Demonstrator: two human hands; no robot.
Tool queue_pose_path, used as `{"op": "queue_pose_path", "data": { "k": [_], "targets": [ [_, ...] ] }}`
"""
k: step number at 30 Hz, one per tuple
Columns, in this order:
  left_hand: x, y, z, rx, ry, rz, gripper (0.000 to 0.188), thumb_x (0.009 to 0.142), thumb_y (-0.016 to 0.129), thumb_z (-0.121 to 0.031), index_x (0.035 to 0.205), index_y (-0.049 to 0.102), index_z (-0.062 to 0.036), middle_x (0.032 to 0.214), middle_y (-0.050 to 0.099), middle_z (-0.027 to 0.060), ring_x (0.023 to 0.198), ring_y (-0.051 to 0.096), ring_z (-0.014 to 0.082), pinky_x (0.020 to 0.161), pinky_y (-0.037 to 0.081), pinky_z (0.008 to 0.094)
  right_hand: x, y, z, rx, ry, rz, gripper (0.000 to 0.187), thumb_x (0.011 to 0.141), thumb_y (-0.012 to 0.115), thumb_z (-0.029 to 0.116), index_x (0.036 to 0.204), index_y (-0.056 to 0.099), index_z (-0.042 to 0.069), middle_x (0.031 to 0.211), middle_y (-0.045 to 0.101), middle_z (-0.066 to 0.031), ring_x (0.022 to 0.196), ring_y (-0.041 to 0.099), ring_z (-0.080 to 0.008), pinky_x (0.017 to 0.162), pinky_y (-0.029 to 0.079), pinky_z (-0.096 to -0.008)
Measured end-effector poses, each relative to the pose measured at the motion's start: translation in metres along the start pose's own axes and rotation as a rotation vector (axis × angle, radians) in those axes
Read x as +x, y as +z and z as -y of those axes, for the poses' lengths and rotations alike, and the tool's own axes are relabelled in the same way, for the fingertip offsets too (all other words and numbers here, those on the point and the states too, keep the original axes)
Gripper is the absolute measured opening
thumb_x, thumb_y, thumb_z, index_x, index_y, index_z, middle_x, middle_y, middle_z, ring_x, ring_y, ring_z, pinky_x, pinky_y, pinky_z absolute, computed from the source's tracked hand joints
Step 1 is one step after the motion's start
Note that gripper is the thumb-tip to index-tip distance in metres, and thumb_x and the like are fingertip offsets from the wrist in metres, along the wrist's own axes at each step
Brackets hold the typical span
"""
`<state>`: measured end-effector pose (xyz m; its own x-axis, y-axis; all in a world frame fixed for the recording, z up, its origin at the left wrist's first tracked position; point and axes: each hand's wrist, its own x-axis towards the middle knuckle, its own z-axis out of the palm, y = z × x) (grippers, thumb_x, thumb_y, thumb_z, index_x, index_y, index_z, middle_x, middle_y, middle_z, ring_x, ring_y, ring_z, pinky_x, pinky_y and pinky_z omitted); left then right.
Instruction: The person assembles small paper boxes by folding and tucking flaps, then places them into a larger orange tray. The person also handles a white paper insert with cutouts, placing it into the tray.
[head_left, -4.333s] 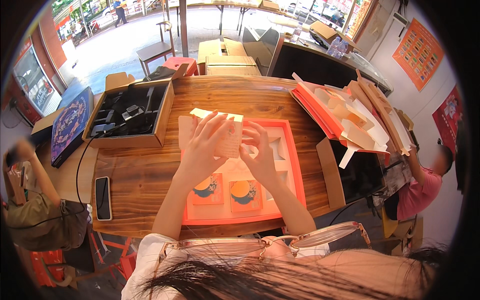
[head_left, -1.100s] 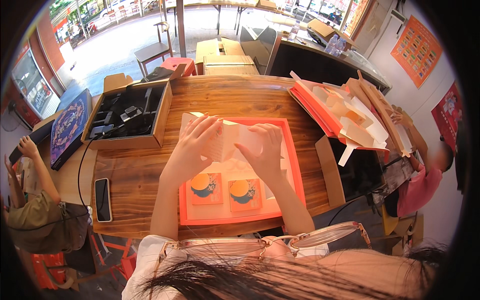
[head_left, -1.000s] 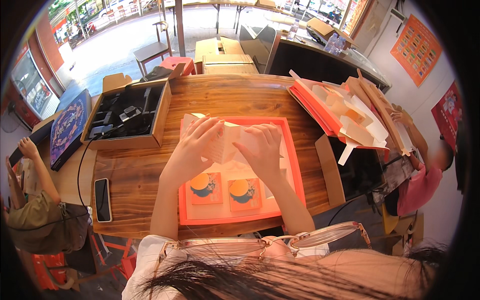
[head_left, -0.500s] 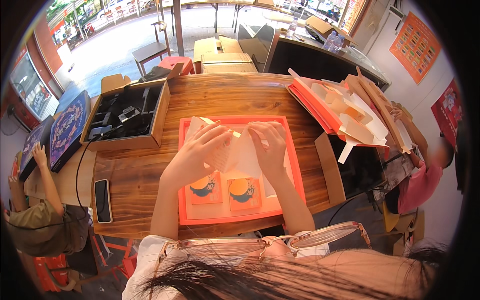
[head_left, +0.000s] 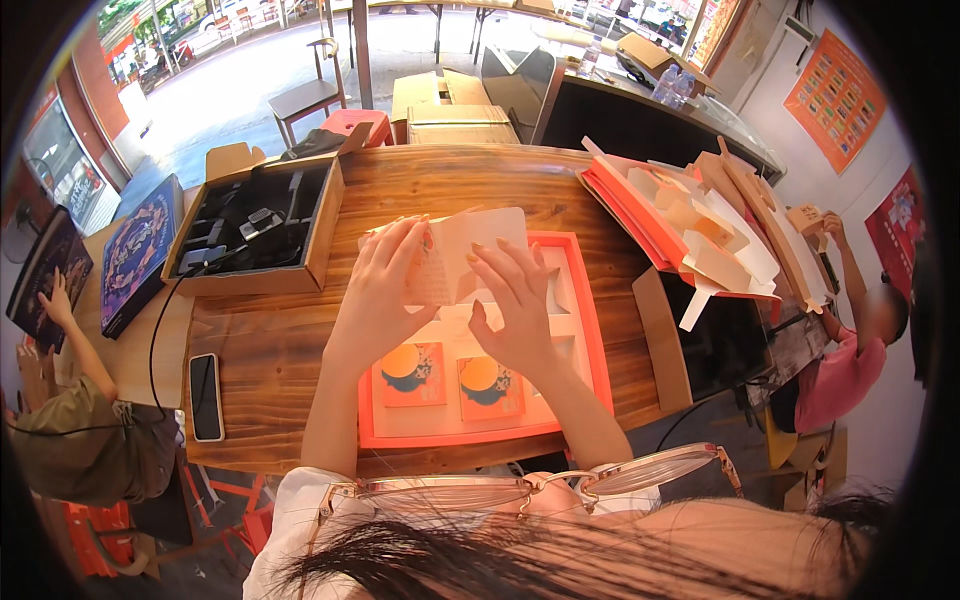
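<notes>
Above the far half of a shallow orange-red box tray (head_left: 366,425), a thin folded cardboard piece (head_left: 490,232) stands up, pale on one panel and printed on another. My left hand (head_left: 385,285) grips its left side, fingers bent over the top. Against its pale panel, my right hand (head_left: 515,310) is spread, with the thumb apart and the fingertips at the surface. Two small square orange boxes with a yellow circle and dark shapes lie in the near part of the tray: a left box (head_left: 412,376) and a right box (head_left: 490,388).
On the wooden table (head_left: 280,350), a phone (head_left: 206,398) lies left and a carton of black devices (head_left: 262,225) stands far left. Unfolded orange and pale cardboard (head_left: 690,220) is heaped at the right. Co-workers' hands show at both sides, a left one (head_left: 57,300) on a dark box.
The cardboard piece has been opened wider and raised, with its pale panel now upright. My right hand has come off its top edge and spread against it. The left co-worker's dark box has tilted up.
</notes>
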<state>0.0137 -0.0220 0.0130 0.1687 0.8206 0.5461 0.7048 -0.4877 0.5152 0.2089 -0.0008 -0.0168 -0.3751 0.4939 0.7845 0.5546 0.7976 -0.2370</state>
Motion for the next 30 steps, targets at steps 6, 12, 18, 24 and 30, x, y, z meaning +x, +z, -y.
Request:
{"op": "queue_pose_path", "data": {
  "k": [6, 12, 18, 24, 30],
  "targets": [
    [0.001, 0.001, 0.001, 0.017, 0.02, -0.01, 0.082, 0.062, 0.078, -0.011, 0.134, 0.041, -0.004, 0.135, 0.043, 0.0128, 0.125, 0.041, 0.0339, 0.106, 0.035, 0.0443, -0.006, 0.007, -0.009, 0.02, -0.034, -0.043, 0.038, 0.068, 0.068, 0.004, 0.105, 0.059, 0.009, 0.104, 0.058, -0.0036, 0.112, 0.052, -0.0272, 0.111, 0.021, -0.0545],
    [0.001, 0.001, -0.001, -0.02, -0.01, -0.013, 0.083, 0.064, 0.078, -0.014, 0.136, 0.039, -0.0039, 0.136, 0.043, 0.0131, 0.124, 0.042, 0.0344, 0.103, 0.038, 0.0438, -0.009, 0.005, -0.01, 0.009, -0.043, -0.126, 0.024, 0.065, 0.071, 0.004, 0.083, 0.057, 0.011, 0.087, 0.057, -0.0007, 0.098, 0.054, -0.0231, 0.106, 0.028, -0.0499],
    [0.0, 0.012, -0.003, -0.047, 0.012, 0.017, 0.079, 0.067, 0.075, -0.016, 0.137, 0.038, -0.003, 0.135, 0.043, 0.0167, 0.124, 0.043, 0.0356, 0.101, 0.04, 0.0434, -0.013, 0.004, -0.012, -0.047, -0.065, -0.207, 0.028, 0.066, 0.072, 0.001, 0.085, 0.055, 0.012, 0.086, 0.057, -0.0008, 0.09, 0.051, -0.0228, 0.094, 0.036, -0.0449],
    [0.0, 0.018, -0.009, -0.092, 0.021, 0.067, 0.074, 0.072, 0.07, -0.008, 0.138, 0.038, -0.0034, 0.135, 0.045, 0.0184, 0.123, 0.045, 0.0362, 0.1, 0.04, 0.0424, -0.013, 0.002, -0.014, 0.013, -0.134, -0.24, 0.029, 0.067, 0.072, 0.001, 0.089, 0.055, 0.011, 0.092, 0.057, -0.0018, 0.092, 0.052, -0.0234, 0.091, 0.04, -0.0451],
    [-0.001, 0.035, 0.0, -0.405, -0.026, 0.133, 0.044, 0.087, 0.056, -0.001, 0.13, 0.047, 0.0005, 0.109, 0.06, 0.0143, 0.093, 0.059, 0.0245, 0.084, 0.047, 0.0306, -0.014, 0.001, -0.006, 0.066, -0.034, -0.418, 0.034, 0.073, 0.072, 0.002, 0.101, 0.053, 0.01, 0.107, 0.053, -0.0066, 0.1, 0.049, -0.0258, 0.092, 0.039, -0.0425]
  ]
}}
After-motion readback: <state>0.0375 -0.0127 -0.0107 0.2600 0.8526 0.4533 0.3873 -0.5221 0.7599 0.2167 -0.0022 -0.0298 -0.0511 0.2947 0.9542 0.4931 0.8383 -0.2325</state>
